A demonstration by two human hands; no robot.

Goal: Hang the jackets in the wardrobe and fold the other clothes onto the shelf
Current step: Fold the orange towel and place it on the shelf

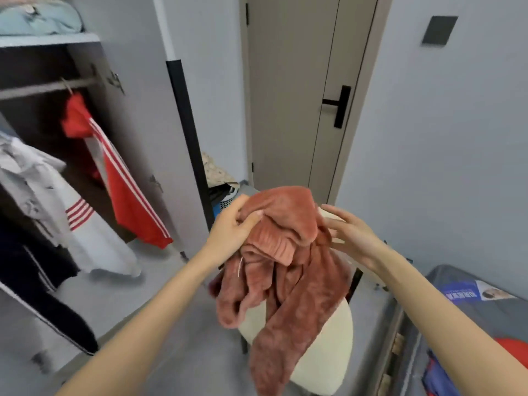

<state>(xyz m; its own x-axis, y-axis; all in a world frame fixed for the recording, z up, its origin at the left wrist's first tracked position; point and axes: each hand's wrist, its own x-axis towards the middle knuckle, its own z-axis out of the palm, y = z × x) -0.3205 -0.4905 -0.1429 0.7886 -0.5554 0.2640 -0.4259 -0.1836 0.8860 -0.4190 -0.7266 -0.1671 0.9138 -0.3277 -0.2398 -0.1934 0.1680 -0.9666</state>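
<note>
Left hand (233,227) grips the bunched pink fleece garment (281,261) at its top, right hand (350,237) open-fingered just beside it, the garment hanging between both hands over the cream chair (323,367)

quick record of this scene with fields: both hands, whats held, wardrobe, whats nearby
held item: pink fleece garment, bunched, dangling over the cream chair
left: left hand grips the garment near its top
right: right hand open, fingers straight, beside the garment; contact unclear
rail: wardrobe rail carries a red striped jacket, a white garment and a dark garment
shelf: light blue clothes lie above the rail
background: closed door
</note>
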